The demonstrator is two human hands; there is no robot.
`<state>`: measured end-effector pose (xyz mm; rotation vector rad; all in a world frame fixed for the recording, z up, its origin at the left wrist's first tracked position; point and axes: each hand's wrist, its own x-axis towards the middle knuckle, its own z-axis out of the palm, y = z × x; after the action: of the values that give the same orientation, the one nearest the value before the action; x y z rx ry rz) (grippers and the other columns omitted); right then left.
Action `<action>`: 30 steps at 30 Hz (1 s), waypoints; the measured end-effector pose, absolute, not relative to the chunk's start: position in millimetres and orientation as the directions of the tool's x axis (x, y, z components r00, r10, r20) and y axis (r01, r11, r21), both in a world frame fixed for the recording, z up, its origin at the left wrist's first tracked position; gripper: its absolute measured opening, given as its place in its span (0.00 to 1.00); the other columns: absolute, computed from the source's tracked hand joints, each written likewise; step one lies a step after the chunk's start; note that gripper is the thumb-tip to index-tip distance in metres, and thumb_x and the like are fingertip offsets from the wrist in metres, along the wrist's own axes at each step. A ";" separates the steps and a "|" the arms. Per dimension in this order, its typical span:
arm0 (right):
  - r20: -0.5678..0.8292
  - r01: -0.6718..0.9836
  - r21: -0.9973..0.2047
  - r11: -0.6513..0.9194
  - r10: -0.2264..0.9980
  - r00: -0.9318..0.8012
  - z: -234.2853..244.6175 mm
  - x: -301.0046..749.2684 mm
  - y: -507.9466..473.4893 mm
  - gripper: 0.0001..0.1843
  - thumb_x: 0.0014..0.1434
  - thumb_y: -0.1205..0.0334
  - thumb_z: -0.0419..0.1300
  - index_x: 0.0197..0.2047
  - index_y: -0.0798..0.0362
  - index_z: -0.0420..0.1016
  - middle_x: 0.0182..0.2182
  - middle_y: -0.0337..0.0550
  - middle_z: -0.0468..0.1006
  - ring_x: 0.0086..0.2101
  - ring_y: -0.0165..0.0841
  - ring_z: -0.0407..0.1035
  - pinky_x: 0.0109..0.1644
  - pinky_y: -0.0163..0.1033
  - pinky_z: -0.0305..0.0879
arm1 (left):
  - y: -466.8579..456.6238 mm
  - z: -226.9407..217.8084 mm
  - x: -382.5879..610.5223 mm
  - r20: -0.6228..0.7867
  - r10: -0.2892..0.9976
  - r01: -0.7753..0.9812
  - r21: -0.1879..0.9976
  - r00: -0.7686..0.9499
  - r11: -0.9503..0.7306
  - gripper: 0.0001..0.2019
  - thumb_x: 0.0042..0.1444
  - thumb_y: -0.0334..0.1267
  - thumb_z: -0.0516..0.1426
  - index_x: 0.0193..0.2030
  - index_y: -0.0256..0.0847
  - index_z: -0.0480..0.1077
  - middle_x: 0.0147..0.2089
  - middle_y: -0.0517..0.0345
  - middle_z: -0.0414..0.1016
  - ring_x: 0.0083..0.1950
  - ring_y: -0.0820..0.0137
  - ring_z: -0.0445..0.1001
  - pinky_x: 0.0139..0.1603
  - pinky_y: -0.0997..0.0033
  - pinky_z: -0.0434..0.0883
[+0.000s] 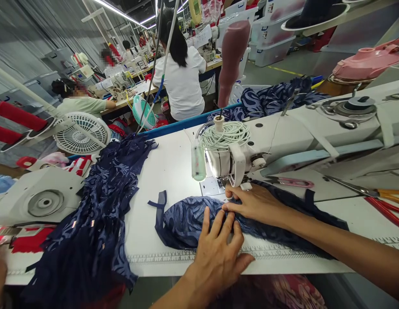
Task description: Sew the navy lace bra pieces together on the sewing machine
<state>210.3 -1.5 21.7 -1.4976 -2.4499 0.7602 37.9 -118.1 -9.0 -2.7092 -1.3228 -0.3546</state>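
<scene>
1. The left hand lies palm-down, fingers loosely spread, fingertips pressing navy fabric on the white table.
2. The right hand bends its fingers over that fabric; a pinch cannot be confirmed.
3. Beside the sewing machine, positioning seems underway, calling for steady, flat guiding.

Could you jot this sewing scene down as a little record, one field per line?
Left hand: fingers spread, fingertips on the dark blue patterned fabric
Right hand: on the same fabric, close to the needle area of the white sewing machine
Surface: white table, with ruler markings near its front edge
To the left: pile of dark blue fabric
Tools: pink snips, orange-handled scissors
Background: person in a white top, seen from behind
</scene>
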 end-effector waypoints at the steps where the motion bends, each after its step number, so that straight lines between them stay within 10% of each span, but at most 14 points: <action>1: -0.116 0.787 -0.498 0.363 0.872 -0.476 21.4 208.4 -1.1 0.11 0.60 0.48 0.58 0.38 0.46 0.68 0.33 0.36 0.78 0.34 0.35 0.71 0.38 0.38 0.60 | -118.4 -9.5 37.8 0.256 0.753 0.780 -0.002 0.605 -0.626 0.29 0.69 0.56 0.46 0.64 0.34 0.65 0.69 0.46 0.64 0.73 0.55 0.55 0.76 0.45 0.38; 15: -0.020 0.710 -0.562 0.424 0.851 -0.524 25.0 217.7 -5.0 0.09 0.63 0.53 0.56 0.40 0.48 0.72 0.37 0.40 0.79 0.40 0.37 0.73 0.45 0.40 0.65 | -124.6 -11.2 39.0 0.233 0.785 0.800 0.044 0.574 -0.598 0.32 0.68 0.58 0.45 0.68 0.34 0.61 0.71 0.47 0.62 0.72 0.55 0.59 0.75 0.40 0.46; 19: 0.211 0.567 -0.573 0.592 0.775 -0.596 34.1 257.1 -41.8 0.14 0.70 0.57 0.48 0.49 0.48 0.73 0.47 0.45 0.78 0.48 0.35 0.72 0.54 0.40 0.66 | -129.7 -11.4 33.8 0.263 0.796 0.816 0.051 0.545 -0.576 0.30 0.69 0.56 0.47 0.67 0.35 0.62 0.70 0.49 0.64 0.71 0.56 0.61 0.74 0.41 0.49; 30: 0.448 0.587 -0.065 0.807 0.550 -0.705 -29.5 334.0 -134.6 0.25 0.56 0.72 0.55 0.55 0.45 0.75 0.41 0.44 0.82 0.40 0.40 0.76 0.44 0.44 0.75 | -164.0 -10.8 1.7 0.369 0.691 0.753 -0.035 0.621 -0.657 0.22 0.68 0.45 0.52 0.64 0.36 0.67 0.62 0.45 0.73 0.65 0.57 0.69 0.66 0.52 0.65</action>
<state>334.0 -134.6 -29.5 -0.8482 -2.5387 -0.1137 1.7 -164.0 -10.8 -2.6568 -1.1963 -0.4869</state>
